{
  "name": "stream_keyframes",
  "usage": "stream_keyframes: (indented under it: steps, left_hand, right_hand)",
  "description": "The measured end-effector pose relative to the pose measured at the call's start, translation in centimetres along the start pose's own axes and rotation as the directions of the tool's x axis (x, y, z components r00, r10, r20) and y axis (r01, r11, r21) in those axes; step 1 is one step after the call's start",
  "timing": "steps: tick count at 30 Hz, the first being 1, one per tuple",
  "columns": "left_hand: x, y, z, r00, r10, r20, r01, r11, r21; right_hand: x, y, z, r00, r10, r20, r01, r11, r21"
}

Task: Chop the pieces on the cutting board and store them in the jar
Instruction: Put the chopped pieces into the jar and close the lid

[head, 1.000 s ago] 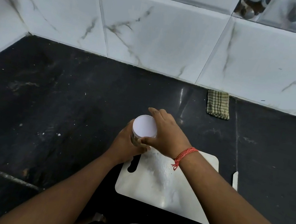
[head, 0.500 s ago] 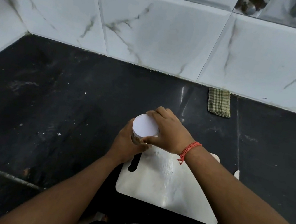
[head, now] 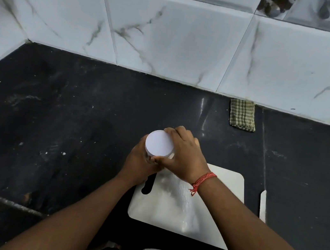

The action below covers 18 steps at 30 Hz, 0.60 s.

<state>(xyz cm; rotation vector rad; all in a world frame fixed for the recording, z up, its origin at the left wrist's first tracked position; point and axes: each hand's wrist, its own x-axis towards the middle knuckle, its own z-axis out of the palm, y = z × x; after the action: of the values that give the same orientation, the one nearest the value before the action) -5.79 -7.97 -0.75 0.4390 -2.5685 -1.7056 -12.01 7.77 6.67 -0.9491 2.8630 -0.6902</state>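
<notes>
Right hand (head: 185, 156) further round the jar's white lid (head: 159, 143).

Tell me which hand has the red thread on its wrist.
The right hand, whose fingers are on the white lid. The left hand, gripping the jar body below, has a bare wrist.

Lid grip turns
The right hand (head: 185, 156) has rotated on the white lid (head: 159, 143), fingers now curled at its one o'clock edge.
</notes>
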Motion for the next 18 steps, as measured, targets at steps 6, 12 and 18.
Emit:
stream_keyframes:
  steps: [6,12,18]
  left_hand:
    - [-0.2,0.3,-0.3,0.999,0.004,0.048,-0.002,1.0,-0.028]
    - [-0.5,-0.1,-1.1,0.987,0.035,0.157,-0.03,0.999,-0.033]
    - [-1.3,-0.5,-2.0,0.988,0.047,0.149,-0.034,0.996,-0.086]
  right_hand:
    - [-0.3,-0.1,0.5,0.999,0.053,0.01,-0.054,0.992,0.112]
    - [-2.0,1.7,1.8,0.967,0.244,0.072,-0.251,0.863,0.439]
    - [-4.1,2.9,3.7,0.958,0.263,0.114,-0.285,0.824,0.489]
